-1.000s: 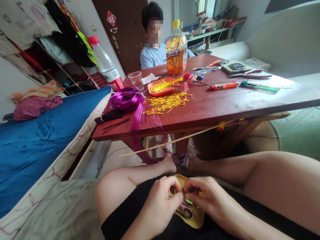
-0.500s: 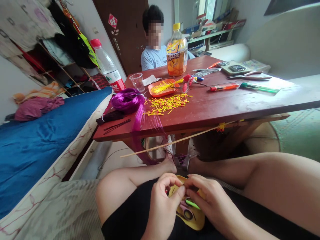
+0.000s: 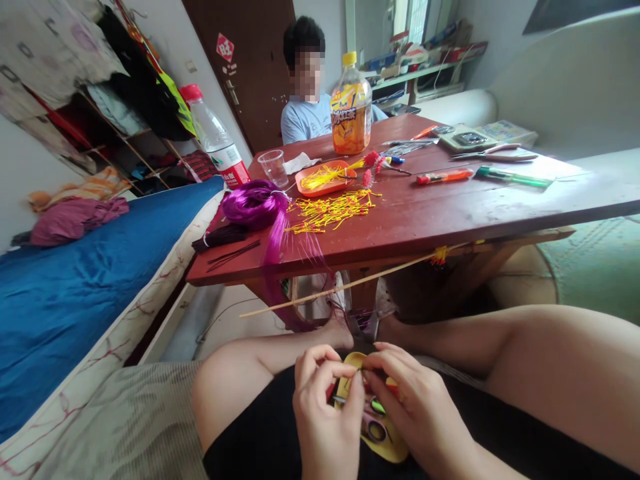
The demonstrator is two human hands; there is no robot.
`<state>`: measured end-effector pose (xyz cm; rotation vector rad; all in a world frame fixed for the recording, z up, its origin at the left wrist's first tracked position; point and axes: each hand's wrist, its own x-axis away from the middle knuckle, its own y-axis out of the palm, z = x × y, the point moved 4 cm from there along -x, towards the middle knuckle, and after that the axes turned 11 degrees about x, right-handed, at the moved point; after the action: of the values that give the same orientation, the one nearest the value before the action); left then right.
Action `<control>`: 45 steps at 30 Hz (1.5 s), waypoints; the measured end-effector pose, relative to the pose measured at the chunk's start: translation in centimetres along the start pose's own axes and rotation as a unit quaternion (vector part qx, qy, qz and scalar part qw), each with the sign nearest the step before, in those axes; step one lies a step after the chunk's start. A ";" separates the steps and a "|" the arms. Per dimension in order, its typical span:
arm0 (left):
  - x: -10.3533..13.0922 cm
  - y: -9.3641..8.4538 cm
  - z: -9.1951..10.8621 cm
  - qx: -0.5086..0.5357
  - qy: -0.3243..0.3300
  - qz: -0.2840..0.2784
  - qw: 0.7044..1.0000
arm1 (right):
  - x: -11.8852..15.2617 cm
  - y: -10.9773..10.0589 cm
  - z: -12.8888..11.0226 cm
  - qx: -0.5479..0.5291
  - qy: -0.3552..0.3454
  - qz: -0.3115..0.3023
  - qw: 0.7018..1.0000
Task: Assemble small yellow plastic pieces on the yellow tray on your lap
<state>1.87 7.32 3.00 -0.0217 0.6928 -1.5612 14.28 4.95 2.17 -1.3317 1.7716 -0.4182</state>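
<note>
My left hand [image 3: 325, 400] and my right hand [image 3: 410, 397] meet above my lap, thumbs and fingertips pinched close together. Whatever sits between the fingertips is too small to make out. Beneath them on my lap lies a yellow tray [image 3: 393, 451], partly covered by both hands. In it I see scissors with pinkish handles [image 3: 375, 430] and a bright green item [image 3: 377, 406]. A thin stick [image 3: 300, 302] reaches out below the table edge, with a small yellow and red tuft [image 3: 439, 255] near its far end.
The red-brown table [image 3: 400, 220] holds purple thread [image 3: 255, 205], yellow stamen-like stems [image 3: 333, 212], an orange dish [image 3: 306, 191], a clear cup [image 3: 273, 168], a tea bottle [image 3: 351, 110], a water bottle [image 3: 215, 137] and pens. Across it sits a person [image 3: 306, 120]. A blue-covered bed [image 3: 90, 287] stands left.
Both hands have shifted slightly left, still pinched together. My left hand has turned a little and its fingers have lifted, showing more of the tray's contents. The table things stay put.
</note>
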 end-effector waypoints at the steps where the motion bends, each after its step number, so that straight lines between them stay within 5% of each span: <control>1: -0.1 0.1 -0.5 0.048 -0.062 -0.016 0.997 | 0.0 -0.1 -0.1 0.007 -0.010 0.010 1.000; 4: -0.2 0.5 -1.5 0.172 -0.199 -0.046 0.964 | 0.1 -0.2 -0.3 0.025 -0.034 0.040 0.998; 11: -0.5 0.9 -2.0 0.314 -0.349 -0.089 0.878 | -0.2 -0.3 -1.0 0.044 -0.117 0.114 0.986; 24: -1.0 1.2 -3.0 0.376 -0.465 -0.205 0.775 | 0.2 -0.3 -0.4 0.015 -0.215 0.087 0.973; 32: -0.6 1.9 -3.4 0.432 -0.538 -0.199 0.696 | 0.4 -0.1 -0.1 0.015 -0.204 0.088 0.975; 36: -0.3 1.9 -3.5 0.429 -0.532 -0.162 0.712 | 0.5 0.0 0.0 0.031 -0.190 0.100 0.976; 45: -0.1 1.5 -2.7 0.308 -0.359 -0.082 0.877 | -0.1 -0.2 -0.3 0.075 -0.155 0.129 0.977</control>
<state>2.14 8.60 0.24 -0.1795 -0.4124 -1.7137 14.15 4.89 2.53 -0.9856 1.5888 -0.1836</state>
